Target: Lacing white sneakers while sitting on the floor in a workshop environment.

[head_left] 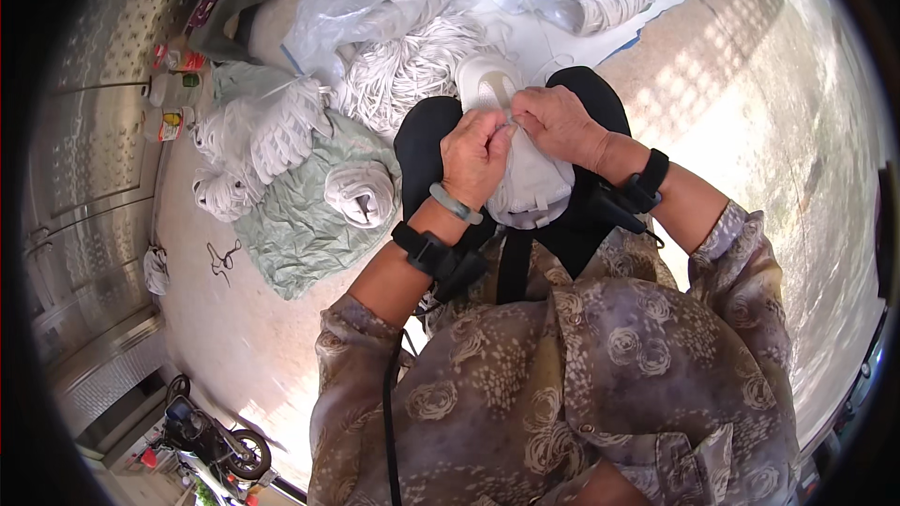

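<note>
Knees (427, 134) in dark covering flanked a white shoe (534, 176) in the head view; it lay lengthwise on the lap, and we judged that this rest steadied it, so neither hand had to carry its weight. Over its middle, the left hand (473, 155) and right hand (567, 128) met, their fingers curled and pinching at the shoe's upper. Whether they gripped lace or fabric we could not tell, because the 2 hands hid that spot.

Beyond the left knee we saw a loose heap of white laces (403, 80), probably set there for easy reach. A green sheet (300, 248) seemed to keep the bundled laces (286, 136) and a rolled white coil (361, 195) off the floor (253, 337). Farther out lay a clear plastic bag (333, 5). The left knee and forearm (382, 281) stood between the shoe and the coil.
</note>
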### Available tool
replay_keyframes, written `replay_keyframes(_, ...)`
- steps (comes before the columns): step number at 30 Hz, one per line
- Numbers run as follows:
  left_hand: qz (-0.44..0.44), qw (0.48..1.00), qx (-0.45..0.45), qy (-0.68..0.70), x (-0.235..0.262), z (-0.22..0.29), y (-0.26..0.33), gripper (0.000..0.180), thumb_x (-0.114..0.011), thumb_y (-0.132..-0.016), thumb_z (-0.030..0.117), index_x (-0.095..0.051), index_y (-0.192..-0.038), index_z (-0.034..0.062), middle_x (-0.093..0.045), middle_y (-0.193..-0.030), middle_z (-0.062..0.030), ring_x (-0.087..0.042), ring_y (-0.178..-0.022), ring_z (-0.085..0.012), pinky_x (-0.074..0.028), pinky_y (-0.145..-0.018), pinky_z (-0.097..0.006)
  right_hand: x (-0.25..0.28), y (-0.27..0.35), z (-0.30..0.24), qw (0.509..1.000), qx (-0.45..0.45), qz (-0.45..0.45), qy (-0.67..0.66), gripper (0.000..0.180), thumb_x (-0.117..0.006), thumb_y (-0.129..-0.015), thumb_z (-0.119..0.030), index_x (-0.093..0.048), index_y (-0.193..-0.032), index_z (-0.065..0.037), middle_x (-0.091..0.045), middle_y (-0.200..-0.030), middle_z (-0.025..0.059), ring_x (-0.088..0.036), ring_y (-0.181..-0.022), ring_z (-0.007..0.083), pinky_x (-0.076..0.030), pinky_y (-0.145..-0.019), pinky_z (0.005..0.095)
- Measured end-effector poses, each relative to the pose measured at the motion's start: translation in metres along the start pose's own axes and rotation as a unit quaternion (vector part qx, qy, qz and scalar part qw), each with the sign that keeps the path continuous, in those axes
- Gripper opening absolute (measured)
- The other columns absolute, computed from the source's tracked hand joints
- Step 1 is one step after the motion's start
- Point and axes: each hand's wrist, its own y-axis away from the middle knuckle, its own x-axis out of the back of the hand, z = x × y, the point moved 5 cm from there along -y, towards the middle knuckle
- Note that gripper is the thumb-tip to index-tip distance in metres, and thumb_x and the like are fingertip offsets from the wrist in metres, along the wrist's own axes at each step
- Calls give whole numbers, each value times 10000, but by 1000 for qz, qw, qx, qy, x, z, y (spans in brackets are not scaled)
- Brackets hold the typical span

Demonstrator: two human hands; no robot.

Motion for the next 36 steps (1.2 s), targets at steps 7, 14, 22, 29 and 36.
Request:
replay_keyframes(7, -11, 1000, 3, -28, -4, 1, 0, 84, -612, -743, -1, -556, -798, 28, -537, -690, -93, -528, -567, -226, -441, -532, -298, 2, 5, 1, 1000, -7, 24, -11, 77, -494, -777, -131, -539, -769, -70, -589, -747, 125, -576, -748, 325, -446, -661, 417)
replay_keyframes(14, -13, 998, -33, -58, -5, 3, -2, 87, -616, -746, -24, -562, -795, 23, -533, -666, -79, -538, -542, -179, -434, -513, -268, 14, 2, 5, 999, -15, -10, -28, 62, -557, -742, -69, -534, -799, -57, -574, -705, 123, -569, -693, 319, -446, -611, 375)
replay_keyframes(22, -50, 998, -14, -27, -4, 1, -3, 105, -608, -748, 28, -569, -843, 50, -570, -770, -118, -576, -643, -314, -472, -566, -351, 17, 9, 5, 999, -25, -6, -41, 13, -527, -738, -98, -529, -733, -86, -587, -715, 91, -580, -709, 312, -447, -615, 394)
replay_keyframes(29, -23, 999, -13, -40, -3, -1, -1, 90, -624, -746, -3, -546, -777, 29, -519, -667, -73, -516, -539, -180, -413, -499, -276, 1, 6, 5, 998, -8, 63, -16, 32, -527, -740, -98, -515, -716, -81, -566, -695, 99, -565, -692, 320, -436, -602, 406)
replay_keyframes(36, -93, 988, -32, -123, -8, 1, -14, 56, -537, -788, 49, -483, -799, 41, -542, -734, -145, -545, -682, -362, -438, -590, -425, 14, 2, 5, 999, 16, 1, -51, 105, -558, -694, -6, -499, -767, -53, -525, -664, 112, -560, -635, 301, -431, -555, 364)
